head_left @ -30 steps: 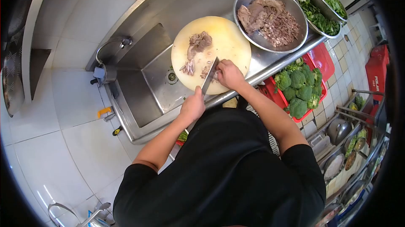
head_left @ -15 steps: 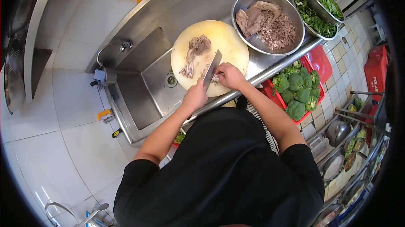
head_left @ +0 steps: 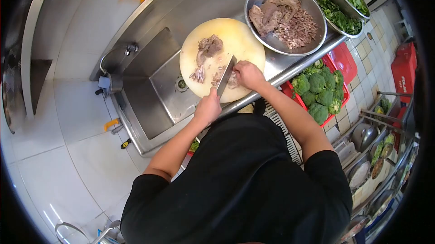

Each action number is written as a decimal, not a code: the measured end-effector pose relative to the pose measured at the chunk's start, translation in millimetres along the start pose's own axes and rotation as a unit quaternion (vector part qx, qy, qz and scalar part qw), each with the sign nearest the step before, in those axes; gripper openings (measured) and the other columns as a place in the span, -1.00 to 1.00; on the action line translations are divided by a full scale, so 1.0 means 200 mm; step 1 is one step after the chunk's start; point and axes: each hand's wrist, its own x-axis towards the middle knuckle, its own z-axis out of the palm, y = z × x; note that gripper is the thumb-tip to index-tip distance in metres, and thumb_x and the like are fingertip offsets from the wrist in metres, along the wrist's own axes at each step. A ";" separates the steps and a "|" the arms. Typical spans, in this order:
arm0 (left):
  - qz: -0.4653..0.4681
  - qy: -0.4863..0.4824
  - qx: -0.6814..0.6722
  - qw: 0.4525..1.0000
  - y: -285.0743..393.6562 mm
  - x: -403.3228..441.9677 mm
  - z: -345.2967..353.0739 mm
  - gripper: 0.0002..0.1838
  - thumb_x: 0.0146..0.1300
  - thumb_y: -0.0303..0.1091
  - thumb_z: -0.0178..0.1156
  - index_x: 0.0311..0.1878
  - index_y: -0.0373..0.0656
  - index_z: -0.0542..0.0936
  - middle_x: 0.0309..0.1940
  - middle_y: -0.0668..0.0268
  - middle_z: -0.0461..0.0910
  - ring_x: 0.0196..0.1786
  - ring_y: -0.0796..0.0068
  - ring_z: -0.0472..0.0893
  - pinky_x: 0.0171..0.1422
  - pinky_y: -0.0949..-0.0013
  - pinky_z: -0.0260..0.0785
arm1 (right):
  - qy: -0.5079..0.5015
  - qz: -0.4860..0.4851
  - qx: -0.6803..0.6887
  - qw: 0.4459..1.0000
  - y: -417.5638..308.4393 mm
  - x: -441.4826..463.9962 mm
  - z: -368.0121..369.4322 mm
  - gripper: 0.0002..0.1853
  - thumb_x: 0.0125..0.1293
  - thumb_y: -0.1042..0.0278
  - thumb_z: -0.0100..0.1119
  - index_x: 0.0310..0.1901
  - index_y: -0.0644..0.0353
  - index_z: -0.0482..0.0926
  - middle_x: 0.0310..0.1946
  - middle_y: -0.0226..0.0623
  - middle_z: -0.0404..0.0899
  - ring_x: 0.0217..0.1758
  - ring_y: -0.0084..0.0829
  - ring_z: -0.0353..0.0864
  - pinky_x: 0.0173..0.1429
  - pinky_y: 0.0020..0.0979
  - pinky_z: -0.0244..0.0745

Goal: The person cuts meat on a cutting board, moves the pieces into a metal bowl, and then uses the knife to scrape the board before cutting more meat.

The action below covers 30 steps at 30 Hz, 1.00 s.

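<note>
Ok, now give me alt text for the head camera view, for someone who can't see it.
A person's left hand holds a knife at a round cutting board, the curled right hand close beside it, with meat on the board. To the right are a metal bowl of meat and a red basket of broccoli.

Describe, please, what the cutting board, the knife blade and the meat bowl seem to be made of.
Cutting board: probably matte plastic, yellowish cream with no visible grain.
Knife blade: likely dull steel, plain metallic grey.
Meat bowl: polished metal, perhaps stainless steel, given its bright reflections.
</note>
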 end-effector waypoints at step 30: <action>-0.004 -0.024 0.036 0.999 0.10 -0.05 -0.20 -0.71 0.55 -0.28 0.09 0.16 -0.26 0.39 -0.26 -0.32 0.70 -0.11 -0.42 0.71 0.06 -0.31 0.50 | 0.020 -0.013 0.085 0.996 -0.09 -0.11 0.01 -0.91 0.28 0.51 0.19 -0.25 0.27 0.68 -0.22 -0.05 0.68 -0.03 0.04 0.68 0.18 -0.09 0.62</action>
